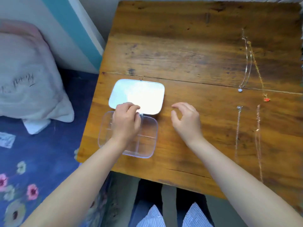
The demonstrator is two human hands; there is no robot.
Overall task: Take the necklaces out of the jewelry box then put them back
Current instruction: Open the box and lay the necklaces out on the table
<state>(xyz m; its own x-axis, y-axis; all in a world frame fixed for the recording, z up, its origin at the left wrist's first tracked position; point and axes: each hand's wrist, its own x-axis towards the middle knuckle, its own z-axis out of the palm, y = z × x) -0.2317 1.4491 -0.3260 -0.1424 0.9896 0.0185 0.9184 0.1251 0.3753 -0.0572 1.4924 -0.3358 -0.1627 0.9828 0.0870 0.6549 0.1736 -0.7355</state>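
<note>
On the wooden table (pixel 188 51) I count one jewelry box (pixel 144 145) and four necklaces, all four lying out on the bare wood at the right side, well apart from the box. The box is clear plastic with rounded corners, its inside split by thin dividers into small compartments, and every compartment I can see is empty. Its lid (pixel 137 95) lies flung open and flat behind it, a rounded rectangle that shines like a mirror. A small brass-coloured clasp sits at the lid's far edge.

The two farther necklaces are thin chains: one (pixel 248 63) silver-toned with a small pale pendant, the other (pixel 258 71) gold-toned with a small red pendant. The two nearer ones run straight toward me, side by side: a silver-toned one (pixel 237 128) and a rose-gold one (pixel 258 136).

My left hand (pixel 126 122) rests over the back of the box, fingers curled and pinched at the hinge edge of the lid. My right hand (pixel 186 120) hovers above the wood just right of the box, fingers loosely curved and parted, holding nothing.

To the left lies one pale pillow (pixel 27 76) with dark cursive writing that I cannot read, on a blue floral bedspread (pixel 32 161).
</note>
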